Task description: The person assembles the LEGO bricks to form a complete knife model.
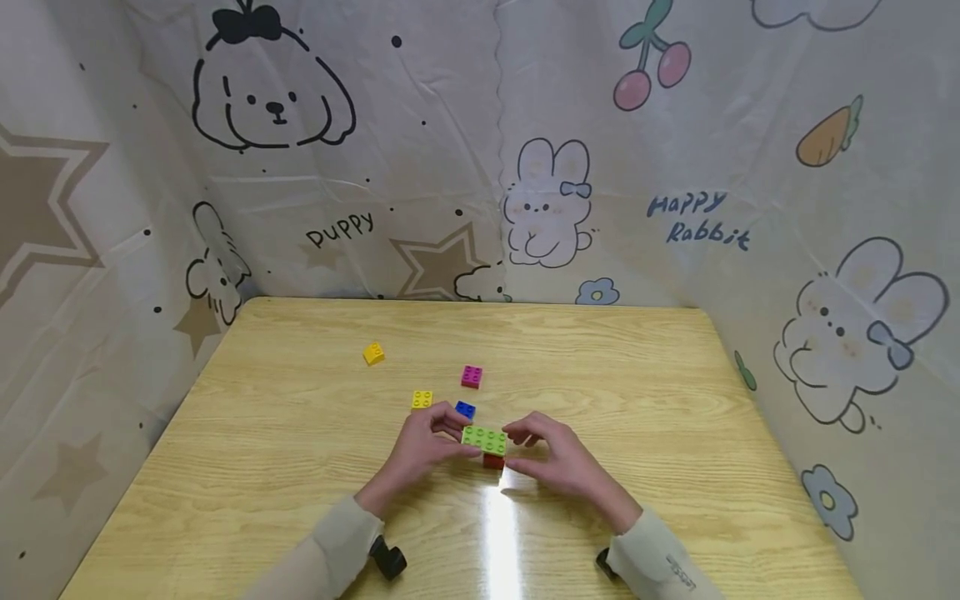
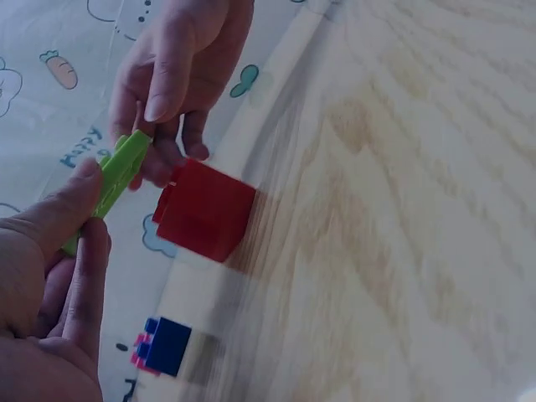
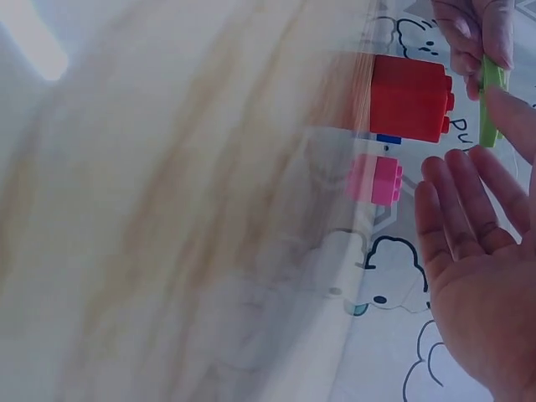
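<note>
A light green brick [image 1: 484, 440] is pinched at its left end between the thumb and fingers of my left hand [image 1: 426, 448]. Under it, a red brick [image 1: 493, 461] stands on the table, partly covered in the head view. The left wrist view shows the green brick [image 2: 117, 180] tilted above and beside the red brick [image 2: 206, 209], the two apart. My right hand [image 1: 557, 457] has its thumb and fingers spread loosely around the green brick's right end; whether they touch it, I cannot tell. In the right wrist view its fingers [image 3: 460, 201] are relaxed beside the green brick [image 3: 490, 105].
Just beyond the hands lie a blue brick [image 1: 465, 409] and a yellow brick [image 1: 422, 399]. Farther back are a magenta brick [image 1: 472, 377] and another yellow piece [image 1: 373, 353]. The wooden table [image 1: 600, 358] meets a printed cloth [image 1: 420, 167] at its back and sides.
</note>
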